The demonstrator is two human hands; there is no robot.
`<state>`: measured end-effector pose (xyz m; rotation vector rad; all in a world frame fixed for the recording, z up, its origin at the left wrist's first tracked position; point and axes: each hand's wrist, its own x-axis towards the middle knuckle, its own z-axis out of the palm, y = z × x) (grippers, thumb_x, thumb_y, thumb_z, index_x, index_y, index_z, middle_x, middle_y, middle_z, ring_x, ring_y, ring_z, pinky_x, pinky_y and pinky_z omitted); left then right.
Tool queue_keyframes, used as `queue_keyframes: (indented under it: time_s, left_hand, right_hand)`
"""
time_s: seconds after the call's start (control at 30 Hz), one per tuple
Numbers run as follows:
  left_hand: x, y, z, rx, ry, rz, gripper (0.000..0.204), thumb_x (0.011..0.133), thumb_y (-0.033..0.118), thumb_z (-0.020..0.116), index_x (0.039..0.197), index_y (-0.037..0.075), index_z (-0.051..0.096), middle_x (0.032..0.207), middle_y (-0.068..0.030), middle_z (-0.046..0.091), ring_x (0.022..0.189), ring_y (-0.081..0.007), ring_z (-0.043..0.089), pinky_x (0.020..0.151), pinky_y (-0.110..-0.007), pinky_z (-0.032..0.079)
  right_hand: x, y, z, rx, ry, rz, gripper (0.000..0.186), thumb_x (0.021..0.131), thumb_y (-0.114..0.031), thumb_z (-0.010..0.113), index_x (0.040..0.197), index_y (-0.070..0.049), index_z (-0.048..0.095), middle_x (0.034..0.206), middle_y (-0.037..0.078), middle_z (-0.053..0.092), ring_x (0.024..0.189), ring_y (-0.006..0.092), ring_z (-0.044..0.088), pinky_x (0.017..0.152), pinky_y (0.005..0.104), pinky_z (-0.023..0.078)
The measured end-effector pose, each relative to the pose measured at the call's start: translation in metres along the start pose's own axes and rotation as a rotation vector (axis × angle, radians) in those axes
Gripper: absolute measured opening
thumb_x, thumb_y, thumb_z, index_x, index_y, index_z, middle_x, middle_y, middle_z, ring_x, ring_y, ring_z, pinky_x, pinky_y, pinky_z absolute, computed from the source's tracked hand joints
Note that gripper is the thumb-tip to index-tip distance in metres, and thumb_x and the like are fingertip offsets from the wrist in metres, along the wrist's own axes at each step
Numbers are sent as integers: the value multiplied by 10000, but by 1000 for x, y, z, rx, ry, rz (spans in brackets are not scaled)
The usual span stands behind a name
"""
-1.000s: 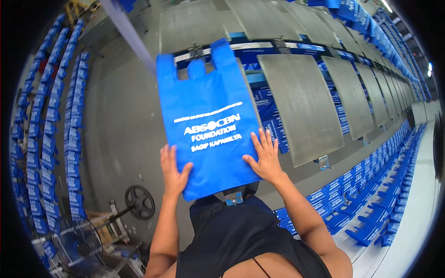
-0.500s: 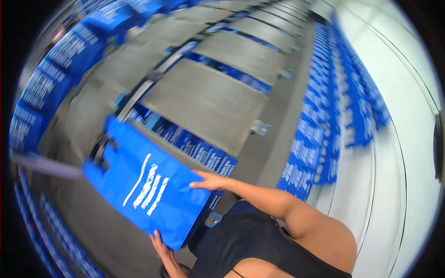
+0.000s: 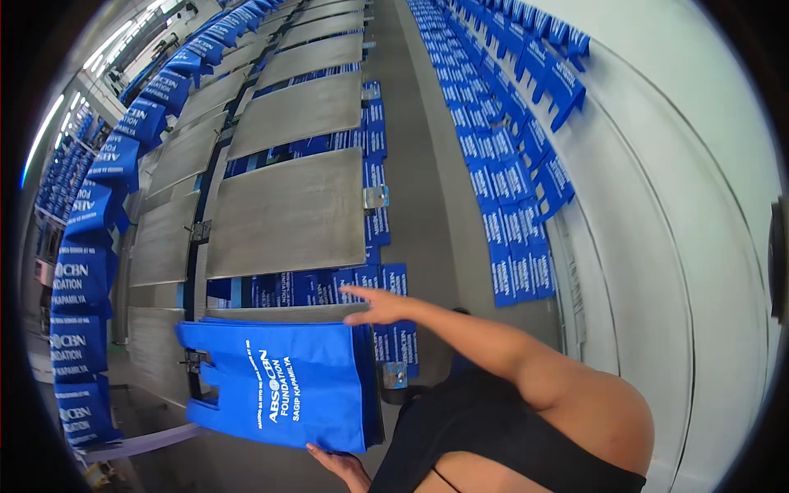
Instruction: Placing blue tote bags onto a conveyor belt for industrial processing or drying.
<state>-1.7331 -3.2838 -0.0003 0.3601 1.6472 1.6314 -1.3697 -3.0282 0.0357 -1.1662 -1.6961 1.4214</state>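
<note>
A stack of blue tote bags [image 3: 308, 386] with white print lies flat in front of me, its cut-out handles toward the left. A strip of a grey metal plate shows along its far edge. My right hand [image 3: 380, 306] is at the far right corner, index finger stretched out beyond the edge and thumb on the bag's corner. At the near edge, my left hand [image 3: 341, 464] touches the bags with fingers stretched out; some of its fingers are hidden.
Grey metal plates [image 3: 288, 214] run away in rows, with printed blue bags [image 3: 312, 287] beneath and between them. Blue bags [image 3: 82, 341] hang in a curved line at left. More lie in rows on the floor [image 3: 518, 255] and hang [image 3: 555, 185] by the white wall [image 3: 657, 246].
My view has turned, so the rows stand more upright and look sharper. The bag stack is now squarer in view. My right hand's index finger has stretched away from the bag's edge.
</note>
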Motion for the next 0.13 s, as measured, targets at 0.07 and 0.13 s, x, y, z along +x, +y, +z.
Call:
queue_keyframes:
  time_s: [0.07,0.13]
  left_hand:
    - [-7,23,14,112,61,109,826,1045,513,586,1600,-4,261,1605,-244,354,1422,-365,441,1209,-497,351]
    - [-25,52,47,306,225,292,840,1046,505,590,1643,56,206,1619,-256,329,1462,-377,395,1239,-522,309]
  right_hand:
    - [-55,20,-44,137,3,171,973,924,-571,739,1602,-2,335,1643,217,382,1522,333,376,1254,428,305]
    - [-86,41,-91,192,19,246,958,930,-558,739,1606,-12,336,1646,207,384,1527,329,370,1261,438,293]
